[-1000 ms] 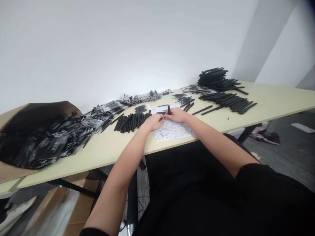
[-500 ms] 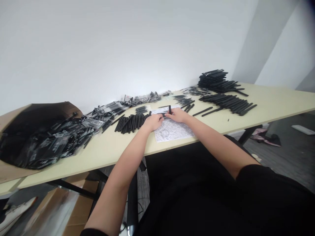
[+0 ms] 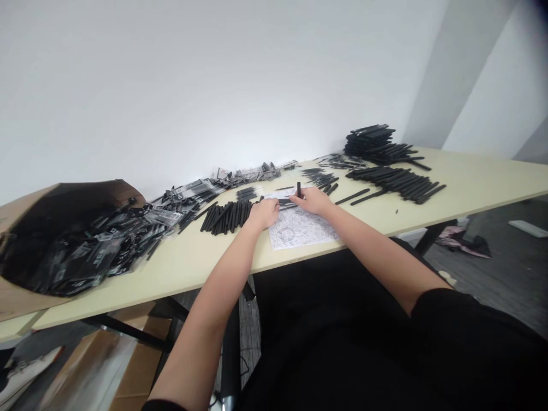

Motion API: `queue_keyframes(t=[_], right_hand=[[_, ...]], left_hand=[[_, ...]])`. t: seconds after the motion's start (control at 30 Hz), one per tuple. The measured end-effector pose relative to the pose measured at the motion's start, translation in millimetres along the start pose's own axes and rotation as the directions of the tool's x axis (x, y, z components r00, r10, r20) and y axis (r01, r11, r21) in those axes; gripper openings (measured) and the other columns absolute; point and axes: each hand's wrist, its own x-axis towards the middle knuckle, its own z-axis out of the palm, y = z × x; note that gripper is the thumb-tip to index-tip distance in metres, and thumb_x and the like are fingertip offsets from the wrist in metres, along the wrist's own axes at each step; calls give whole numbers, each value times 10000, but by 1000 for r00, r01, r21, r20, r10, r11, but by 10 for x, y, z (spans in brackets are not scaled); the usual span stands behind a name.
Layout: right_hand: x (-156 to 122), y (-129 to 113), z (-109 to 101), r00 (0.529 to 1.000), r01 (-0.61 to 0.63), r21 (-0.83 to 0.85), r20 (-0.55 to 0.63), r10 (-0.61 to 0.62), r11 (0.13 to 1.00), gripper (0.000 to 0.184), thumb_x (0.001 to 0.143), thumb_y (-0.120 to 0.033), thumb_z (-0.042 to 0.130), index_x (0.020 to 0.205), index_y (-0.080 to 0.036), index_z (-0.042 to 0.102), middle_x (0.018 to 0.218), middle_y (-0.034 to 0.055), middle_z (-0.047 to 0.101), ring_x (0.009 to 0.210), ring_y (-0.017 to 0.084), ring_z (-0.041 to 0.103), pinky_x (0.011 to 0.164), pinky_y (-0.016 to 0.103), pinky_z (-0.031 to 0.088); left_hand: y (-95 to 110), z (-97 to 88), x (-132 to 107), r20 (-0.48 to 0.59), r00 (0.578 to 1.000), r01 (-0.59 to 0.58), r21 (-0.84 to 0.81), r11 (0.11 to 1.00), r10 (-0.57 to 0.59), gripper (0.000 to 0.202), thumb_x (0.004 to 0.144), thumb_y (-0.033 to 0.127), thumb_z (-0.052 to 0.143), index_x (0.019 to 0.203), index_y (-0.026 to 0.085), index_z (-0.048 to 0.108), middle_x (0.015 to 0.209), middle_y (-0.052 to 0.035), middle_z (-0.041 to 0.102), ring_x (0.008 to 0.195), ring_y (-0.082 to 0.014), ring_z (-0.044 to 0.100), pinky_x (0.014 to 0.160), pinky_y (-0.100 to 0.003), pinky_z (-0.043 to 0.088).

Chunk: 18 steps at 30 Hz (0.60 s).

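My right hand [image 3: 314, 200] is closed round a black pen [image 3: 298, 189], held upright with its tip on a scribbled white sheet of paper [image 3: 299, 227]. My left hand [image 3: 264, 212] rests curled on the sheet's left edge, fingers closed on a dark piece I cannot make out. Just left of that hand lies a row of black pens [image 3: 228, 216] on the pale table [image 3: 192, 257].
Pens in clear wrappers [image 3: 201, 191] spill from a black-lined cardboard box [image 3: 64, 234] at the left. More black pens lie in a row [image 3: 398, 181] and a stack [image 3: 374, 142] at the right, with loose ones [image 3: 319, 176] between. White wall behind.
The hands have stayed on the paper. The pen in my right hand has shifted slightly; the view has tilted up a little.
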Motion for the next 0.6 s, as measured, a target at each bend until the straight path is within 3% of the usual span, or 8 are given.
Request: queue_keyframes(t=[0.23, 0.43, 0.6], right_hand=[[-2, -25, -32, 990, -89, 16, -111, 91, 996, 440, 911, -560, 486, 901, -195, 731, 888, 108, 725, 857, 246, 658, 674, 285, 426], [26, 45, 31, 995, 85, 109, -65, -78, 990, 368, 917, -477, 524, 885, -169, 723, 821, 85, 721, 779, 203, 643, 669, 265, 412], [33, 61, 33, 991, 114, 147, -89, -102, 983, 360, 920, -456, 520, 875, -157, 714, 798, 79, 712, 738, 191, 621, 671, 266, 403]], left_hand=[[-17, 0, -1, -21, 999, 33, -48, 998, -34, 242, 972, 242, 368, 1030, 188, 596, 1062, -129, 689, 972, -257, 653, 788, -326, 480], [-67, 57, 19, -68, 998, -25, -104, 994, 18, 237, 978, 253, 363, 979, 187, 591, 1023, -130, 691, 951, -247, 648, 815, -329, 468], [-82, 82, 28, -59, 998, -46, -155, 987, 37, 248, 985, 268, 362, 995, 187, 596, 987, -132, 696, 920, -246, 651, 815, -334, 467]])
